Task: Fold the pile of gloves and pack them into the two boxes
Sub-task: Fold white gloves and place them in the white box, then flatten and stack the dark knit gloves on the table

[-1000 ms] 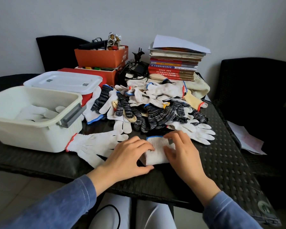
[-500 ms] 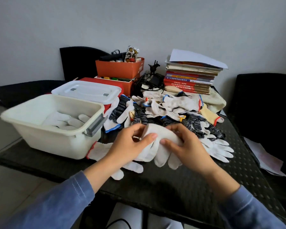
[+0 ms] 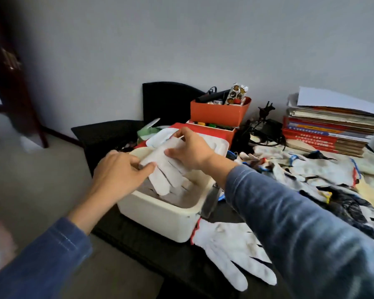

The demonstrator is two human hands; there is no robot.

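Both hands hold a folded white glove (image 3: 162, 169) over the open cream box (image 3: 160, 214) at the table's left end. My left hand (image 3: 119, 175) pinches its near edge; my right hand (image 3: 190, 149) grips its far edge. The glove's fingers hang down into the box, where other white gloves lie. Behind it stands a second box with a white lid (image 3: 216, 144) on a red base. A flat white glove with a red cuff (image 3: 231, 244) lies on the table beside the cream box. The glove pile (image 3: 311, 175) spreads to the right.
An orange box of small items (image 3: 218, 113) stands behind the lidded box. A stack of books (image 3: 330, 130) and tangled cables (image 3: 261, 130) sit at the back right. A black chair (image 3: 168, 102) is behind the table. The floor lies to the left.
Both hands lifted the folded glove from the table front and carried it left over the cream box. The view swung left with them.
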